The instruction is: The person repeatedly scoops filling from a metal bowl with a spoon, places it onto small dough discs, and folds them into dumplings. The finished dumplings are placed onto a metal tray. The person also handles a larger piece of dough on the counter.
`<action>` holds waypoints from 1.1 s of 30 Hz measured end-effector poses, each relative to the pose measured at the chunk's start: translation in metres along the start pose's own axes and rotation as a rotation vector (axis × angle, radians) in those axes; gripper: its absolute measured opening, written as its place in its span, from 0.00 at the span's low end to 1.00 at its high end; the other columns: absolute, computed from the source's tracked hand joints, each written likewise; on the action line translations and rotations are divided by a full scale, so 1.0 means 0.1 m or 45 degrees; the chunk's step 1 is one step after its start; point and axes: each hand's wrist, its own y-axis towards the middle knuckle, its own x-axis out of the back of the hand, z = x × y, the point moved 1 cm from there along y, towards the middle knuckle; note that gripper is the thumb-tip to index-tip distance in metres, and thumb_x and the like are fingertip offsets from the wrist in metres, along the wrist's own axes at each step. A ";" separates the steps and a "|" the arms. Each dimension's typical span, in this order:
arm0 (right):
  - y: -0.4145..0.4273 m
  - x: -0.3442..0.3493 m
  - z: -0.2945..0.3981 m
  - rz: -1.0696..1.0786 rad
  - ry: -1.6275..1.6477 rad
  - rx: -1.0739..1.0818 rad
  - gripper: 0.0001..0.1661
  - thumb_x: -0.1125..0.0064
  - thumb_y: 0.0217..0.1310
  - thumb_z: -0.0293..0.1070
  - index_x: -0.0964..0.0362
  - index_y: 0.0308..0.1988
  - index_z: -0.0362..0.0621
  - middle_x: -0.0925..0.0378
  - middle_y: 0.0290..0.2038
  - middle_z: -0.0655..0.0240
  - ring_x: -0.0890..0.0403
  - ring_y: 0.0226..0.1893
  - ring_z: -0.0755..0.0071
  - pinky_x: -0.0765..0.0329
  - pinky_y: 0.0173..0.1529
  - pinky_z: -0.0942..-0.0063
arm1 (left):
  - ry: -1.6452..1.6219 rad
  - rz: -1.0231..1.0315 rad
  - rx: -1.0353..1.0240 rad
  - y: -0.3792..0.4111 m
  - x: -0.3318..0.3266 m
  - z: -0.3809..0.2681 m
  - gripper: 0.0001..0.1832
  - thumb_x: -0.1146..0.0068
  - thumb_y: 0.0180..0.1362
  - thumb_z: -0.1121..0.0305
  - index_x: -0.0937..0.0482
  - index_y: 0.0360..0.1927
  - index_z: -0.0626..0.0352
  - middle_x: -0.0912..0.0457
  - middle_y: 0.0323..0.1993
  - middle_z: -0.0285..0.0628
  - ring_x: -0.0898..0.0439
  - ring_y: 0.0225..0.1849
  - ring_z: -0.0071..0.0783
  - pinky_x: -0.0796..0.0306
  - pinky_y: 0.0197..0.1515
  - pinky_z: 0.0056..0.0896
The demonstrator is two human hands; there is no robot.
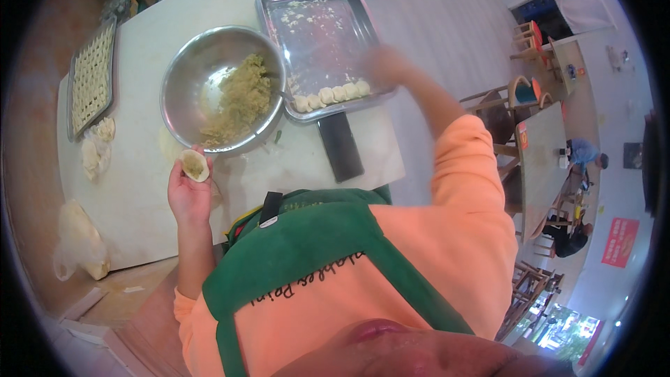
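On the palm and fingers of my left hand (189,196) rests a round dough wrapper (204,174) with a lump of greenish-yellow filling (193,165) in its middle. The wrapper lies unfolded, close to the near rim of a large steel mixing bowl (183,81). More chopped filling (243,97) is heaped on the bowl's right side. My right hand (386,65) is blurred by motion at the right edge of a steel tray (319,47); its fingers cannot be made out. Along the tray's near side sits a row of several folded dumplings (335,94), with floury crumbs scattered farther up.
A black phone (340,147) lies below the tray on the white table (138,209). At far left are a tray full of dumplings (93,78), dough in plastic (96,152) and a plastic bag (81,241). Dining tables (544,162), chairs and seated people are to the right.
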 end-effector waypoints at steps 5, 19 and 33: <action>-0.37 0.66 0.19 -0.448 0.527 -0.474 0.07 0.42 0.50 0.34 0.23 0.33 0.48 0.22 0.35 0.63 0.26 0.43 0.57 0.29 0.49 0.64 | 0.050 0.123 0.052 0.03 0.01 0.05 0.18 0.64 0.68 0.65 0.36 0.55 0.64 0.30 0.56 0.49 0.30 0.58 0.43 0.32 0.58 0.49; -0.54 1.91 2.38 -1.301 0.850 0.551 0.15 0.33 0.41 0.26 0.26 0.35 0.47 0.27 0.33 0.66 0.26 0.39 0.57 0.29 0.43 0.64 | 0.184 0.452 0.095 -0.29 -0.89 0.31 0.19 0.64 0.67 0.67 0.36 0.55 0.73 0.28 0.51 0.56 0.28 0.56 0.46 0.34 0.61 0.44; -0.32 2.00 2.80 -1.426 0.995 0.492 0.12 0.32 0.40 0.27 0.23 0.31 0.48 0.32 0.30 0.69 0.30 0.32 0.61 0.33 0.39 0.66 | 0.293 0.586 0.016 -0.45 -0.87 0.42 0.19 0.70 0.70 0.64 0.33 0.54 0.66 0.27 0.50 0.46 0.26 0.52 0.32 0.31 0.57 0.36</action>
